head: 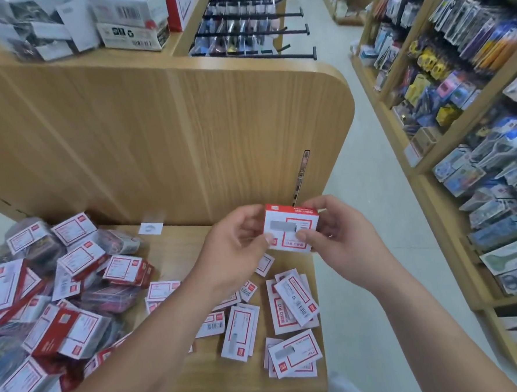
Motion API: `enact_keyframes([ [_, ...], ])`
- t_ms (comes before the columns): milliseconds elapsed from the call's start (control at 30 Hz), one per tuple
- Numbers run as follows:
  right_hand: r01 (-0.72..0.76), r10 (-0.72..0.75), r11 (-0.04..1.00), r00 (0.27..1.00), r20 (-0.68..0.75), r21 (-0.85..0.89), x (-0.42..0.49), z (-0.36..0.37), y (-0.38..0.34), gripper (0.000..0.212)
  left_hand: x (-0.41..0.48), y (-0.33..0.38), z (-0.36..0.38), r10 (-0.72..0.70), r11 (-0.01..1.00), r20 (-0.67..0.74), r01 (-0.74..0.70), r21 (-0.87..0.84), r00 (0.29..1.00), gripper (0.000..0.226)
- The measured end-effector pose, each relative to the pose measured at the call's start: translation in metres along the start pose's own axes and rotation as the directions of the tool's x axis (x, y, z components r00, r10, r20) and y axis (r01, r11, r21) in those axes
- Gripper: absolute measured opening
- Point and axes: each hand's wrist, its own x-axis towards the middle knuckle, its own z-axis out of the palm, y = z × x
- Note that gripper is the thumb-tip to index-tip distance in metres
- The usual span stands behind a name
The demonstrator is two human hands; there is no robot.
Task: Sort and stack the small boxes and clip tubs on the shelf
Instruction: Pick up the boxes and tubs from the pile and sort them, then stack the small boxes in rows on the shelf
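Note:
Both hands hold one small red-and-white box (286, 224) above the wooden shelf (176, 252). My left hand (233, 249) pinches its left edge with thumb and fingers. My right hand (338, 236) grips its right side, thumb on the front face. Below them, several small flat red-and-white boxes (291, 303) lie loose on the shelf, some overlapping. At the left, a jumbled heap of clear clip tubs with red-and-white labels (74, 267) fills the shelf.
A tall wooden divider panel (187, 133) stands right behind the shelf. Cartons (128, 19) sit on the shelf above. An aisle floor (372, 189) runs along the right, with racks of hanging packaged goods (473, 122) beyond it.

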Motion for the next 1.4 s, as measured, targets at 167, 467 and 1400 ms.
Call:
enact_keyframes([
  [167,-0.073,0.057,0.983,0.993,-0.099,-0.171,0.003,0.018,0.041,0.03,-0.021,-0.018,-0.003,0.029,0.949,0.093,-0.057,0.31,0.995,0.018],
  [467,-0.113,0.089,0.992,0.949,-0.303,-0.063,0.016,0.031,0.059,0.025,-0.046,-0.031,0.025,-0.023,0.809,0.236,-0.121,0.576,0.971,0.064],
  [1400,0.45,-0.529,0.764,0.847,-0.051,-0.462,-0.001,0.012,-0.002,0.019,-0.007,-0.013,0.013,0.275,0.874,0.046,-0.27,0.405,0.96,0.034],
])
